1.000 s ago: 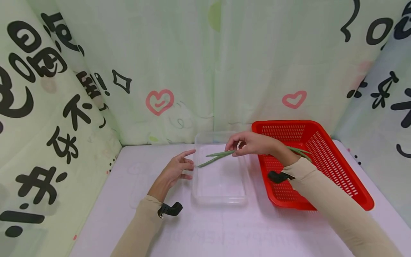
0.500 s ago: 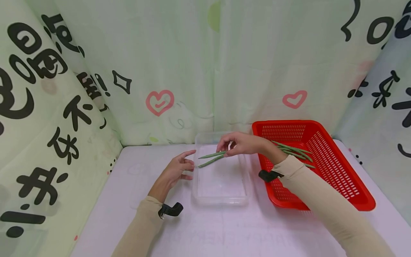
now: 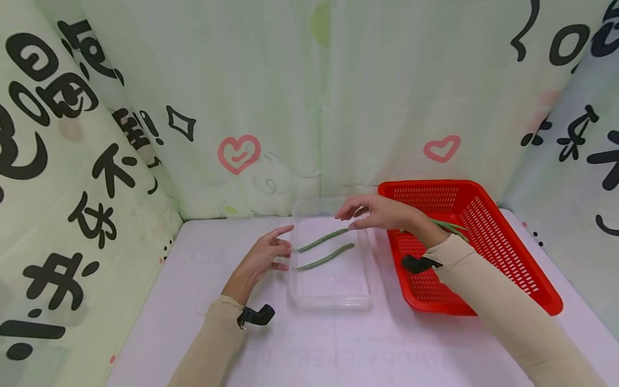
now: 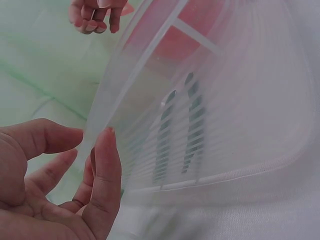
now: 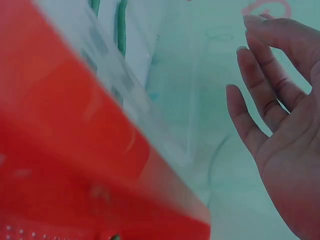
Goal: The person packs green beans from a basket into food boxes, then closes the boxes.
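- Your left hand [image 3: 266, 252] is just beside the left wall of the clear box [image 3: 331, 301], thumb and fingers apart, holding nothing; it seems placed there to steady the box, though you cannot tell whether it touches.
- Inside the box, two green beans [image 3: 325, 257] lie apart, slanting nearly parallel, probably to keep them in a neat row; they look slim, whole and gently curved.
- Your right hand [image 3: 382, 212] hangs over the box's far right side, fingers apart and empty, its thumb near one bean's end.
- The red basket [image 3: 503, 255] sits within easy reach, with more beans [image 3: 451, 226] partly behind your arm.
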The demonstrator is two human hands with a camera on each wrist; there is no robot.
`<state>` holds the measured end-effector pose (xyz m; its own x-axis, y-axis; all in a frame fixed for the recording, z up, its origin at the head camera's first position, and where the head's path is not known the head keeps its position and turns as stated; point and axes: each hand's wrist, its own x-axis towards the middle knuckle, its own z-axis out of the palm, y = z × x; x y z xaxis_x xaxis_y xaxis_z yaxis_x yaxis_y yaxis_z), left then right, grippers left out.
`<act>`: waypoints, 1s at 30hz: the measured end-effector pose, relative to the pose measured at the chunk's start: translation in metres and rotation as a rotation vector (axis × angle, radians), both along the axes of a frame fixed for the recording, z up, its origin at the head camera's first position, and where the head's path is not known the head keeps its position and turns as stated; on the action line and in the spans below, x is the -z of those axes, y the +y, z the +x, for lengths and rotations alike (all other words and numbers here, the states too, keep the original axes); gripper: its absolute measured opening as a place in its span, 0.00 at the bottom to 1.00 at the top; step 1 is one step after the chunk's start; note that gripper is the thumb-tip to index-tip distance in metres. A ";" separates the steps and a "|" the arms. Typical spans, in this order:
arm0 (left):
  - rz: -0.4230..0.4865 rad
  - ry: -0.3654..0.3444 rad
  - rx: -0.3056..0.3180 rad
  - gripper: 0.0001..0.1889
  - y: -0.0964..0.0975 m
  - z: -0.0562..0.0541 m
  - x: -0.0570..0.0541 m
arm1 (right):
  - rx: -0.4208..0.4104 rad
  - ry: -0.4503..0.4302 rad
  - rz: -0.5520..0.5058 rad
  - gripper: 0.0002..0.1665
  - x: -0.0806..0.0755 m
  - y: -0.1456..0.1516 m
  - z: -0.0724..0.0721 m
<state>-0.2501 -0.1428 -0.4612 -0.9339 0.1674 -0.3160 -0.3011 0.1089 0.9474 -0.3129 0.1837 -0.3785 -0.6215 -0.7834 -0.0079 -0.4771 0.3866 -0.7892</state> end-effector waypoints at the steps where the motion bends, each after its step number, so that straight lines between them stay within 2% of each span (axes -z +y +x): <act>1: 0.000 0.000 0.000 0.29 0.000 0.000 0.000 | 0.013 0.003 0.003 0.19 0.000 0.005 0.001; 13: -0.016 0.002 -0.004 0.29 0.000 0.000 0.000 | 0.176 -0.025 0.065 0.18 -0.007 0.052 0.011; 26: -0.008 0.000 0.003 0.29 -0.001 0.000 0.001 | 0.249 0.024 0.093 0.22 0.003 0.092 0.014; 30: -0.004 -0.002 0.004 0.29 -0.002 0.000 0.002 | 0.267 0.000 0.103 0.25 0.007 0.104 0.015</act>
<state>-0.2504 -0.1443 -0.4627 -0.9328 0.1694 -0.3181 -0.3021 0.1138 0.9465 -0.2984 0.2881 -0.3851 -0.8058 -0.5869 -0.0789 -0.3477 0.5768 -0.7392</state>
